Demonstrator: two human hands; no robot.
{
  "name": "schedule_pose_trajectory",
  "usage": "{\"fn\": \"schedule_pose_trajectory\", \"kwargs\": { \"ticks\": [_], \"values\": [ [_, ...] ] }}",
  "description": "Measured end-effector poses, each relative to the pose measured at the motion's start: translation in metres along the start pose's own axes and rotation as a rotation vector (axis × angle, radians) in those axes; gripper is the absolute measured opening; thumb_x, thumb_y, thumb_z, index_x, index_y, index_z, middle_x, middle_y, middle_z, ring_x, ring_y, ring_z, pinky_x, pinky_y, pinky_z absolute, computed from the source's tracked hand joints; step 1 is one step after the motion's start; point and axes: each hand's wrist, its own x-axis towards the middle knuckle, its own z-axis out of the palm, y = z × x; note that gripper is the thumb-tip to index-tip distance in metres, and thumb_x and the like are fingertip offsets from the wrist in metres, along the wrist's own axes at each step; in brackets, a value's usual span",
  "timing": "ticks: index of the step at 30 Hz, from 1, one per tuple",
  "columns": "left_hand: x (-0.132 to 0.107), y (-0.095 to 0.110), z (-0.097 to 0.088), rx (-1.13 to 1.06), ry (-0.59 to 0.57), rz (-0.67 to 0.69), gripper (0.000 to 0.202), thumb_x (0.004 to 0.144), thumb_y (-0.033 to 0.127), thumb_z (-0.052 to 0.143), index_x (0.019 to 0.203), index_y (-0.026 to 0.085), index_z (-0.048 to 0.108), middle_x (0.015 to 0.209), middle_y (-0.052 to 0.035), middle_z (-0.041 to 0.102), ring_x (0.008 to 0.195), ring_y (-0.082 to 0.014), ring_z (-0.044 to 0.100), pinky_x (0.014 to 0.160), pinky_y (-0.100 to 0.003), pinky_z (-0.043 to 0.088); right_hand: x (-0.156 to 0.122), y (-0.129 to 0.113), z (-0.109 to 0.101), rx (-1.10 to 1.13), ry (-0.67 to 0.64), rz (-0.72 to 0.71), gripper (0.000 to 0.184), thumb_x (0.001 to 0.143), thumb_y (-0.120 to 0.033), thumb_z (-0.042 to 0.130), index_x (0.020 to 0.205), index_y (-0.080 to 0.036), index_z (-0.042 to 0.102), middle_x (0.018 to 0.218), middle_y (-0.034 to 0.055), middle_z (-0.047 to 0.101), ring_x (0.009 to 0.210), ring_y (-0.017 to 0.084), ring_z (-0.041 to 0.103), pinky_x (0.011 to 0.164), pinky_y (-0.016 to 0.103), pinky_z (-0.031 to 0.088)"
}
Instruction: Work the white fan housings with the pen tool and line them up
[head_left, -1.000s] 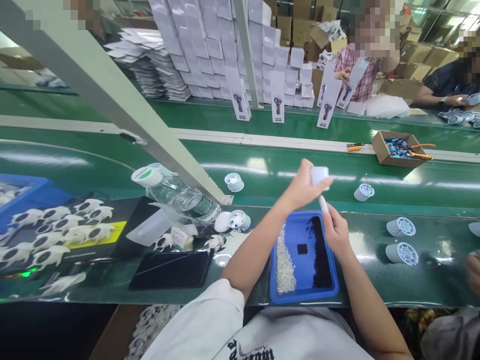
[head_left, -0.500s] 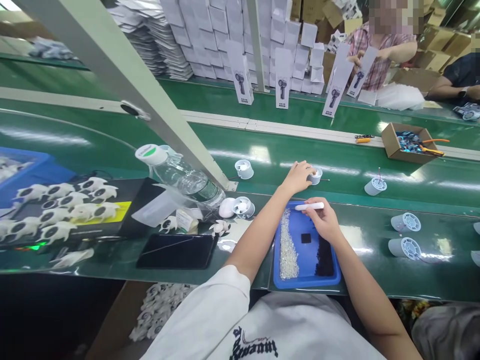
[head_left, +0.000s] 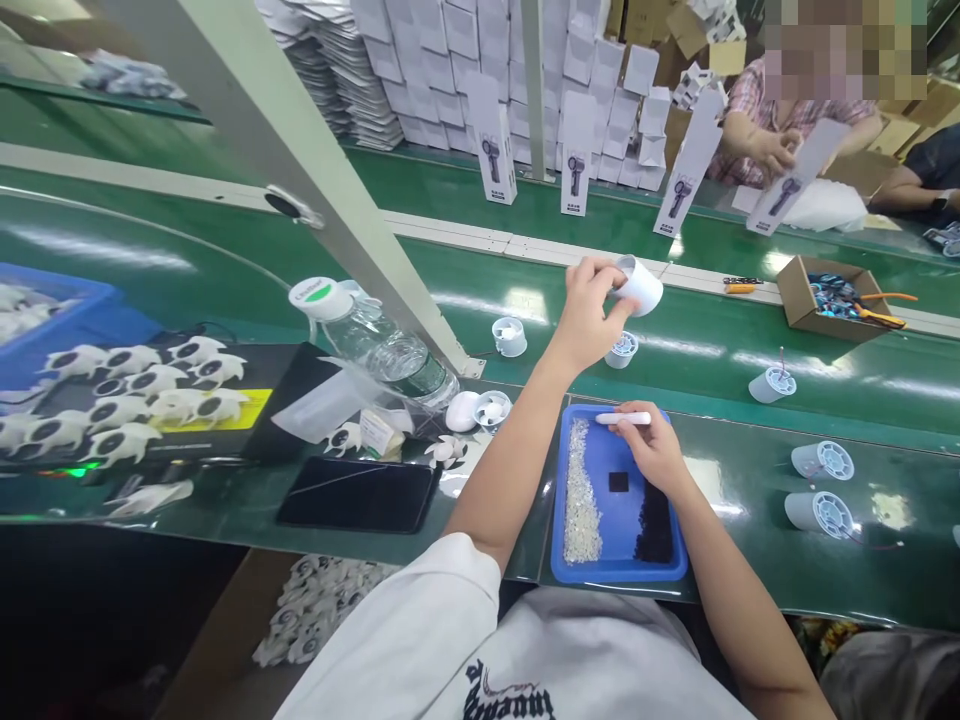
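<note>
My left hand [head_left: 596, 308] is raised over the green belt, fingers closed round a white cylindrical fan housing [head_left: 643, 286] tilted on its side. Just below it another fan housing [head_left: 622, 349] rests on the belt, its spoked face showing. In my right hand [head_left: 651, 445] is a white pen-like tool [head_left: 623, 418], held level between thumb and fingers above a blue tray [head_left: 609, 574]. The tray holds a heap of clear small pieces [head_left: 580, 510] on the left, black small pieces [head_left: 654, 525] on the right and a black square [head_left: 618, 482] between them.
More fan housings [head_left: 823, 460] stand at right. A water bottle [head_left: 390, 350], a black phone [head_left: 357, 494] and white turtle-shaped parts [head_left: 120, 410] lie left. Beyond the belt are printed boxes [head_left: 576, 160], a carton with pliers [head_left: 832, 300] and a co-worker's hands [head_left: 776, 150].
My left hand has lifted a fan housing off the belt, and another now shows beneath it. The right hand keeps the pen-like tool over the tray. The co-worker's box has moved. The view has shifted slightly.
</note>
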Motion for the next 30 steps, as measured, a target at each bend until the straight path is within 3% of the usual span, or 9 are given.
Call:
{"fn": "schedule_pose_trajectory", "kwargs": {
  "ticks": [5,12,21,25,30],
  "values": [
    [0.002,0.005,-0.011,-0.043,0.087,-0.02,0.015,0.081,0.016,0.063,0.079,0.022,0.049,0.104,-0.0072,0.053,0.104,-0.0236,0.05,0.086,-0.038,0.047,-0.001,0.0,-0.002,-0.043,0.033,-0.018,0.029,0.085,-0.051,0.061,0.095,-0.024,0.059,0.095,0.0071,0.071,0.077,0.02,0.072,0.074,0.037,0.059],
    [0.001,0.012,-0.01,-0.037,0.083,0.0,0.017,0.082,0.016,0.061,0.077,0.022,0.046,0.101,-0.0053,0.053,0.102,-0.0224,0.052,0.089,-0.04,0.047,0.0,0.002,-0.001,-0.015,-0.012,-0.02,0.028,0.085,-0.049,0.062,0.096,-0.024,0.058,0.105,0.0085,0.07,0.08,0.02,0.073,0.077,0.039,0.06],
    [0.001,0.007,-0.01,-0.056,0.127,0.023,0.017,0.084,0.024,0.063,0.078,0.022,0.047,0.098,-0.0054,0.053,0.103,-0.0241,0.054,0.091,-0.044,0.047,0.0,0.001,-0.006,-0.128,0.08,-0.055,0.027,0.085,-0.049,0.062,0.088,-0.023,0.059,0.089,0.0061,0.07,0.071,0.019,0.068,0.068,0.035,0.057],
    [0.001,0.009,-0.011,-0.138,0.184,-0.013,0.015,0.085,0.03,0.062,0.081,0.022,0.05,0.096,-0.0048,0.053,0.098,-0.0212,0.057,0.085,-0.04,0.051,-0.001,0.002,-0.005,-0.111,0.015,-0.066,0.028,0.086,-0.051,0.06,0.095,-0.024,0.06,0.1,0.0075,0.07,0.079,0.02,0.07,0.075,0.037,0.057],
    [-0.003,0.029,-0.031,-0.286,0.159,-0.075,0.024,0.091,0.043,0.05,0.081,0.022,0.049,0.097,-0.0036,0.053,0.096,-0.0192,0.061,0.076,-0.037,0.052,-0.001,0.002,-0.004,-0.107,-0.019,-0.058,0.026,0.087,-0.049,0.06,0.098,-0.025,0.06,0.105,0.0079,0.07,0.083,0.021,0.071,0.079,0.039,0.057]
  ]
}}
